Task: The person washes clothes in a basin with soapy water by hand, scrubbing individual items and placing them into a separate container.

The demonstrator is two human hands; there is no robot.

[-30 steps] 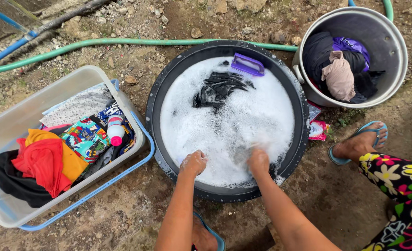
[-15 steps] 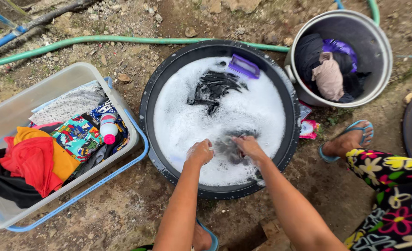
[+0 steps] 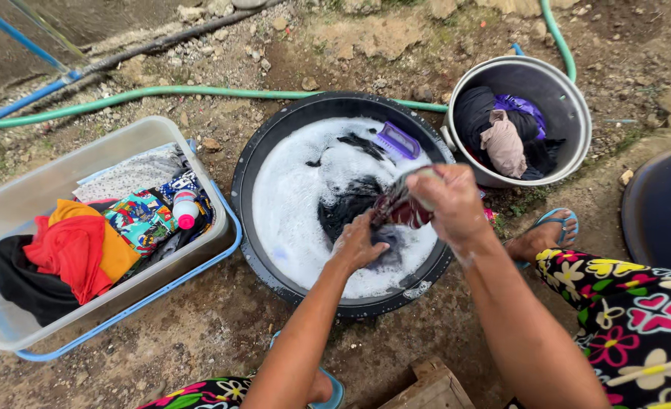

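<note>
While the right hand lifts one end of the dark red wet garment (fingers clenched round it), the left hand grips its lower end, stretching it diagonally above the sudsy black basin.

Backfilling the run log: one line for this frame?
left hand: grips wet dark garment | right hand: grips same garment, lifted | below: black basin, suds
</note>
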